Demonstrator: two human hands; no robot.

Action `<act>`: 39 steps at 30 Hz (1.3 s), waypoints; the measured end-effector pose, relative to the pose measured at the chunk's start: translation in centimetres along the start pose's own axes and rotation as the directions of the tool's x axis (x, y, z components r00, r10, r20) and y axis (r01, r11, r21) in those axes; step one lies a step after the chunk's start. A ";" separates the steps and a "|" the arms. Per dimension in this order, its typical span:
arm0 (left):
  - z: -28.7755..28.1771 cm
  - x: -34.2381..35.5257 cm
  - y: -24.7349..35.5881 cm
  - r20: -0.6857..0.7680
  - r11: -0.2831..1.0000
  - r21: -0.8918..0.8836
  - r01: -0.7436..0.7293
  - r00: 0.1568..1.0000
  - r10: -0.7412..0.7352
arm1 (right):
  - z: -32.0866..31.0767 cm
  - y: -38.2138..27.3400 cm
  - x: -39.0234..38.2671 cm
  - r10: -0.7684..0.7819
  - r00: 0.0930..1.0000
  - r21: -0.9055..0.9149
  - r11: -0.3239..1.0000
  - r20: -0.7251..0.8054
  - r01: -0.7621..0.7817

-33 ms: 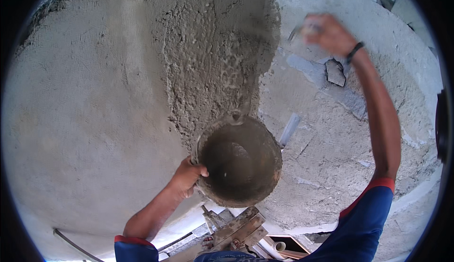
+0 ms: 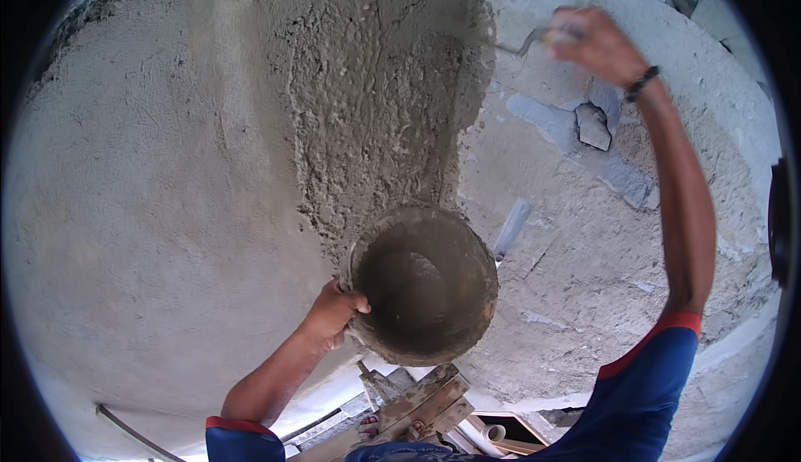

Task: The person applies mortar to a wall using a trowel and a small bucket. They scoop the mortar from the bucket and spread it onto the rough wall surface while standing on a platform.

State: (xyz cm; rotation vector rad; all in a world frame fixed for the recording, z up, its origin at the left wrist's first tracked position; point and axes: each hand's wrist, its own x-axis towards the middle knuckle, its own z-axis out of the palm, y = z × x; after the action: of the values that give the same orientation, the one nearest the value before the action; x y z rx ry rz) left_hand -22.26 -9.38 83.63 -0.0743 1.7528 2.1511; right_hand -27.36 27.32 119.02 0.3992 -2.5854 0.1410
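Observation:
My left hand [image 2: 334, 310] is closed on the left rim of a mortar-smeared bucket [image 2: 480, 295], thumb over the edge. The bucket tilts so that I look into it; its inside is coated with grey mortar. At the upper right my right hand [image 2: 596, 45] is wrapped round the handle of a trowel, blurred by motion. Its thin bent shank [image 2: 527, 43] points left to the wet mortar [image 2: 375, 103] on the wall. The trowel's blade cannot be made out against that mortar.
Smooth plaster [image 2: 150, 212] covers the wall at left. To the right lies rough wall [image 2: 567, 295] with a broken hole [image 2: 593, 126] and a pale strip [image 2: 511, 227]. Below are wooden planks [image 2: 425, 404], my feet, a pipe [image 2: 494, 433] and a bent rod [image 2: 133, 435].
My right hand has moved slightly up and to the right, and more of the trowel's shank shows. A blob of mortar at the bucket's far rim no longer shows. My left hand stays put.

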 end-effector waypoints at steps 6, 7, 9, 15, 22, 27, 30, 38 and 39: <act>-0.1 1.5 -2.5 -0.058 0.990 0.111 0.083 0.995 -0.077 | 0.2 -1.4 -8.1 0.163 0.959 0.125 0.973 0.231 -0.195; 0.1 1.6 -2.7 -0.075 0.993 0.104 0.046 0.996 -0.039 | 1.8 -1.3 -9.4 0.132 0.928 0.089 0.981 0.348 -0.173; 1.0 1.7 -2.1 -0.051 0.981 0.163 0.104 0.994 -0.097 | 4.9 -1.2 -12.3 0.059 0.832 0.067 0.991 0.552 -0.114; 4.3 1.2 0.2 -0.017 0.933 0.352 0.077 0.997 -0.076 | 13.8 -4.9 -20.2 -0.015 0.843 -0.187 0.973 0.538 0.137; 6.0 2.9 -0.3 0.086 0.922 0.379 -0.085 0.995 0.057 | 22.6 -8.7 -22.4 -0.159 0.906 -0.493 0.795 0.392 0.353; 7.4 3.0 0.0 0.093 0.867 0.470 -0.165 0.986 0.138 | 26.8 -6.8 -24.2 -0.243 0.904 -0.398 0.835 0.351 0.379; 7.4 3.7 -0.7 0.127 0.821 0.544 -0.175 0.984 0.126 | 27.3 -5.8 -25.5 -0.092 0.857 -0.195 0.956 0.507 0.218; 8.3 3.1 0.1 0.163 0.823 0.540 -0.178 0.981 0.106 | 29.0 -7.6 -29.0 0.070 0.803 0.087 0.985 0.592 -0.150; 8.3 2.8 0.7 0.163 0.822 0.539 -0.184 0.980 0.113 | 28.4 -7.8 -28.7 0.083 0.805 0.081 0.984 0.588 -0.161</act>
State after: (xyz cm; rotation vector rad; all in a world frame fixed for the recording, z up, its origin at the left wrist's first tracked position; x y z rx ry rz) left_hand -23.58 -0.87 85.37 0.3513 2.2907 1.6072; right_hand -14.86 22.20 80.23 0.3604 -3.2300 0.2671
